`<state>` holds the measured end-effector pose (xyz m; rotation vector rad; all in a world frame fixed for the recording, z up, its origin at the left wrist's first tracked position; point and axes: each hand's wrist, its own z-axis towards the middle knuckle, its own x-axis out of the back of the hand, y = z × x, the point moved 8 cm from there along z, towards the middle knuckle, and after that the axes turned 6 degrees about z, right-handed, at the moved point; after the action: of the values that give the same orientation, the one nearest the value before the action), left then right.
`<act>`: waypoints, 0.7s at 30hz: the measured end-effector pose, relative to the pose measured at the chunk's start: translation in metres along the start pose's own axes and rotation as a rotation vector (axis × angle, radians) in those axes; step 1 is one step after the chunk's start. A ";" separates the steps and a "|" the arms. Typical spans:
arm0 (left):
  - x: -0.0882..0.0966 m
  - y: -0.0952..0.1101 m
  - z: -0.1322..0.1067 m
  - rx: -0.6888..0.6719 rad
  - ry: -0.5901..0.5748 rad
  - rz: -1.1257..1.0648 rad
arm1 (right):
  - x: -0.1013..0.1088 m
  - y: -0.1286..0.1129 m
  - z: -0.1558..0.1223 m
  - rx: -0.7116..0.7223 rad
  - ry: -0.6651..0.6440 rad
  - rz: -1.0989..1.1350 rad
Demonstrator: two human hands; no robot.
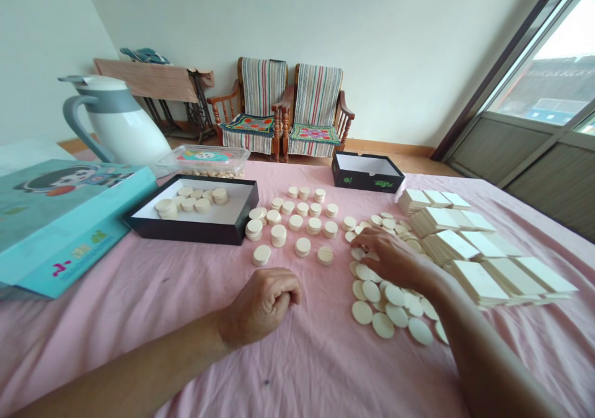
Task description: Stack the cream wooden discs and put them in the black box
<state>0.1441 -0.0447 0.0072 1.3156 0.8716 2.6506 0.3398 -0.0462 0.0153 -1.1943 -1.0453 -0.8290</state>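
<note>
My left hand (pixel 267 303) rests on the pink cloth, closed in a fist; whether anything is inside is hidden. Over on the right, my right hand (pixel 388 253) reaches across a loose pile of pale round discs (pixel 383 325), its fingers stretched out and slightly bent. The fingertips touch or hover just above the discs, and I see nothing gripped. Between and beyond the hands stand several short stacks of discs (pixel 303 247) in loose rows. Further stacks of discs (pixel 188 204) sit inside an open black box (pixel 195 235) at the left.
Piles of pale rectangular pieces (pixel 481 281) stand right of the loose discs. Behind are another black box (pixel 367 179) and a clear plastic container (pixel 204 157). A turquoise box (pixel 88 244) and white jug (pixel 127 126) occupy the left. Two chairs (pixel 264 89) stand beyond the table.
</note>
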 end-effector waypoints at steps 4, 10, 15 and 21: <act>0.002 0.002 0.001 -0.002 0.005 0.000 | -0.005 0.001 0.001 -0.037 -0.056 -0.061; 0.002 0.003 0.000 -0.013 0.010 -0.002 | -0.010 0.007 0.002 -0.050 -0.073 -0.084; 0.002 0.003 0.000 -0.010 0.006 0.001 | 0.000 -0.007 0.004 0.038 0.089 0.032; 0.002 0.003 0.001 -0.010 0.003 0.003 | 0.000 -0.033 0.006 0.117 0.175 0.190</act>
<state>0.1441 -0.0467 0.0106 1.3123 0.8567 2.6568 0.3085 -0.0467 0.0261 -1.0828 -0.8125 -0.7004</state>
